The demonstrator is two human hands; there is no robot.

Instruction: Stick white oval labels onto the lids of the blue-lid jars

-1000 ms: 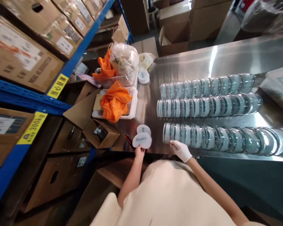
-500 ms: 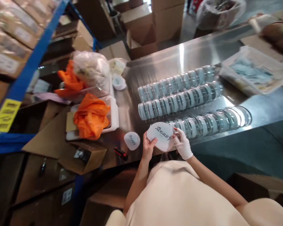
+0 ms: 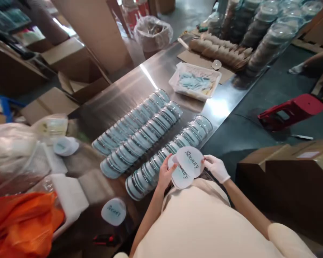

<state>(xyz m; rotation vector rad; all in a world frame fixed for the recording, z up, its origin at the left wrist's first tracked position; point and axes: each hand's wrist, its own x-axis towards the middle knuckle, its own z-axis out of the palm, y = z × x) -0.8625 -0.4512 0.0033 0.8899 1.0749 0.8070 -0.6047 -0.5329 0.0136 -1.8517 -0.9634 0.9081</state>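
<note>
My left hand point(image 3: 165, 175) is bare and closed on a white rounded card point(image 3: 182, 180) printed with dark lettering ending in "eauty", thumb on top; whether more cards lie under it I cannot tell. Overlapping it is a second white printed card point(image 3: 190, 157), pinched at its right edge by my right hand point(image 3: 216, 167), which wears a white glove. Both cards are just above my lap, by the table's front edge. Close beyond them runs a row of clear round cases with pale contents point(image 3: 167, 154). One more printed card point(image 3: 113, 211) lies on the table to the left.
Two further rows of cases point(image 3: 142, 141) lie behind. A white basket point(image 3: 174, 84) holds pale blue packets. Left are an orange bag point(image 3: 24, 222) and a red-black cutter point(image 3: 106, 240). Cardboard boxes point(image 3: 293, 186) stand right, near a red object point(image 3: 290, 111) on the floor. Another person's gloved hand point(image 3: 296, 68) shows far right.
The view has swung to the right. My right hand has slid the top card up and right, uncovering a second printed card in my left hand.
</note>
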